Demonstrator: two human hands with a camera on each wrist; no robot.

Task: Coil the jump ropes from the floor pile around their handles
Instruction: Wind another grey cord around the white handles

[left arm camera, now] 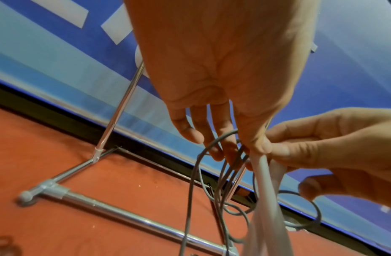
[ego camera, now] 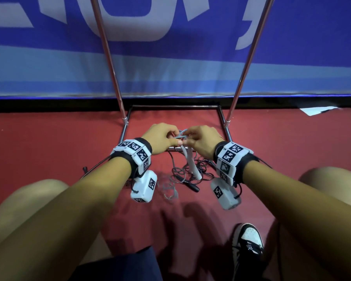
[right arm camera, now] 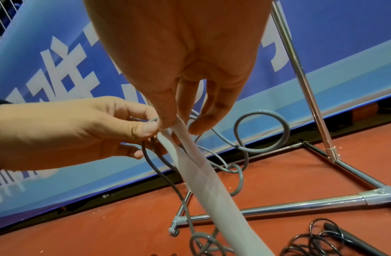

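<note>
My right hand (right arm camera: 168, 72) and left hand (right arm camera: 65, 131) pinch the handles (right arm camera: 203, 181) at their tops; these hang downward, cord (right arm camera: 261, 131) looping beside.

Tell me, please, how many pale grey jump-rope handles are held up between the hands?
2 pale grey plastic handles, side by side, tops pinched between left hand and right hand. More handles may lie hidden in the floor pile.

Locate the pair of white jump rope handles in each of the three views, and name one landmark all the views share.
Head: the white handles hang at centre, just below both hands, above the rope pile on the floor.
Left wrist: lower right, running down from the left hand's thumb to the bottom edge.
Right wrist: centre, slanting from the right hand's fingertips to the bottom edge.
Shared landmark: the chrome rack frame on the red floor.
</note>
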